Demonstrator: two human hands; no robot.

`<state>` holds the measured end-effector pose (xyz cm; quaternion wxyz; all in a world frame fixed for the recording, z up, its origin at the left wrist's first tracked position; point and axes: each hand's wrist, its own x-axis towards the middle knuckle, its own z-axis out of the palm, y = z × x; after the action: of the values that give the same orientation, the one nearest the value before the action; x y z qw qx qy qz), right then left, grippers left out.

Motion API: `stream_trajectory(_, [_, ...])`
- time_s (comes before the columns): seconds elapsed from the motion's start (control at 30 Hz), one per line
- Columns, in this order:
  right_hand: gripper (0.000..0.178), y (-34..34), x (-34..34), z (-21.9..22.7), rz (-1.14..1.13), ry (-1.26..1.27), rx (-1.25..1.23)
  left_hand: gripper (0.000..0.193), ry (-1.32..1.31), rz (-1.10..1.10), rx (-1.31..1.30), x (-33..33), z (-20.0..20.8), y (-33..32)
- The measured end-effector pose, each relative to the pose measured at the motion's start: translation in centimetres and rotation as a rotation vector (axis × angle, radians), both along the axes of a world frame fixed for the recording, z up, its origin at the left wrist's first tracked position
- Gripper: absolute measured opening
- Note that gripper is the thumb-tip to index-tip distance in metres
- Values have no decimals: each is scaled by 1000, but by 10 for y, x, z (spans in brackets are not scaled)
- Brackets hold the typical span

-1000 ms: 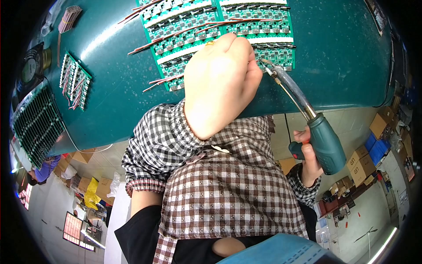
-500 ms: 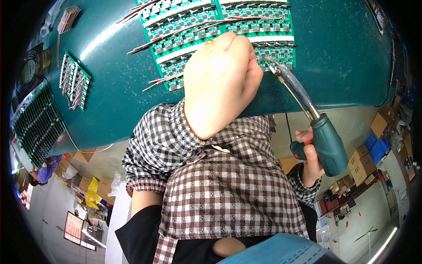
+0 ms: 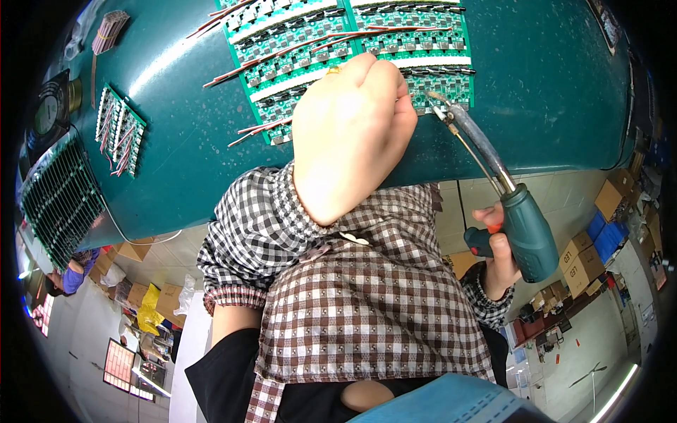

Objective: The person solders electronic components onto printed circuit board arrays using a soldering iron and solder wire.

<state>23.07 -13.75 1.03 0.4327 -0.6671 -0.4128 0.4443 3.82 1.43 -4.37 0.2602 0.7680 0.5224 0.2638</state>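
1. At the far left, a square black cooling fan [image 3: 49,109] sits by the rim of the green tabletop [image 3: 183,155]. Just below it, a dark green gridded panel [image 3: 60,201] lies at the tabletop's left edge, its long axis slanting down to the right.
2. Next, a banded wire bundle [image 3: 110,32] lies near the top, and below it a small circuit board group [image 3: 118,130] carries red and white wires. A stretch of green surface separates both from the large boards.
3. The circuit board panel [image 3: 282,46] lies at top centre, its rows running left to right with a slight rise rightward. Red and white wires [image 3: 282,55] lie along the rows, their ends jutting past its left edge.
4. The left grip [image 3: 352,134] covers the panel's lower middle, knuckles up and fingers curled. The fingertips are hidden, so whether they pinch anything cannot be told.
5. The soldering gun [image 3: 523,218] slants from lower right to upper left, its tip pointing at the panel's lower right part; contact there cannot be told. Its handle hangs below the tabletop's near edge.
6. The right grip [image 3: 503,261] is wrapped around that green handle. Beyond the panel's right edge, open green surface gives room up to the tabletop's right side.
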Motion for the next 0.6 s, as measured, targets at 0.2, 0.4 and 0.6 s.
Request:
stream_trajectory(0.2, [43,-2,-1,-2,-19,63,3,14,-16,9,13,1,-4,-2])
stream_trajectory(0.4, [43,-3,-2,-3,-15,72,15,13,-26,23,8,2,-5,-3])
stream_trajectory(0.6, [43,0,-4,-2,-29,83,4,13,-46,28,24,2,-8,-2])
